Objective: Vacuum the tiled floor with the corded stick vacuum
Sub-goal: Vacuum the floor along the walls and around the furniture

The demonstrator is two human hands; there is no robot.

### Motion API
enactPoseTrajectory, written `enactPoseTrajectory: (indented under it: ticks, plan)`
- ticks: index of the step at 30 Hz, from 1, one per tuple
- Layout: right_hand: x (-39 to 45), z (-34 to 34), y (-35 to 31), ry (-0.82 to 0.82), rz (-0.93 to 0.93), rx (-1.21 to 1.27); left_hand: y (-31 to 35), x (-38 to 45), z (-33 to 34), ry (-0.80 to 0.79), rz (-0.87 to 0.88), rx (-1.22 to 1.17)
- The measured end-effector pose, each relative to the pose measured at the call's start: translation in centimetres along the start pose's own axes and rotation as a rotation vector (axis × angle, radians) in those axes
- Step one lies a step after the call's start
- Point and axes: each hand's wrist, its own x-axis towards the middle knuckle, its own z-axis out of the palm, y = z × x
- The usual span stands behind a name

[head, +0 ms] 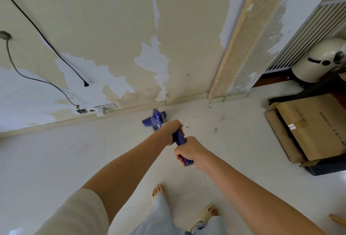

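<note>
Blue stick vacuum (158, 120) gripped two-handed, pretty standard

Handle is wrapped by the right hand (190, 152) nearest, then the left hand (171, 130) further up; the head is parked on the tiled floor (56, 159) by the peeling wall (112, 38).

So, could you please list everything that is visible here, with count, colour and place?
stick vacuum: 1, blue, head on the floor near the baseboard
tiled floor: 1, off-white, below
debris: a few dark bits, right of the vacuum
wall sockets: 2, white, low on the wall
black cable: 1, hangs on the wall, unplugged
cardboard boxes: 2, brown, right
helmet: 1, white, right
sandals: 2, beige, on the feet
left hand: grips the handle, upper
right hand: grips the handle, lower
</note>
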Motion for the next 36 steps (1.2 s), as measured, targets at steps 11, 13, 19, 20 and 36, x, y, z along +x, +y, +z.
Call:
enactPoseTrajectory:
  ticks: [11,13,19,20,36]
  plan:
    - [-4.7,-7.7,6.4,0.007,-0.01,0.139,-4.1,-3.3,10.0,-0.068,-0.032,-0.009]
    - [-4.8,-8.4,7.3,0.027,-0.011,0.15,-4.5,-3.4,11.3,-0.077,-0.035,0.004]
    - [-3.4,-10.2,7.5,0.02,-0.001,0.192,-3.5,-2.6,13.0,-0.062,-0.054,0.031]
    - [-3.2,-10.3,7.3,0.015,0.0,0.185,-3.3,-2.5,12.9,-0.054,-0.055,0.043]
    - [1.8,-11.4,1.0,-0.016,0.08,0.222,3.6,2.4,11.7,-0.059,-0.052,0.134]
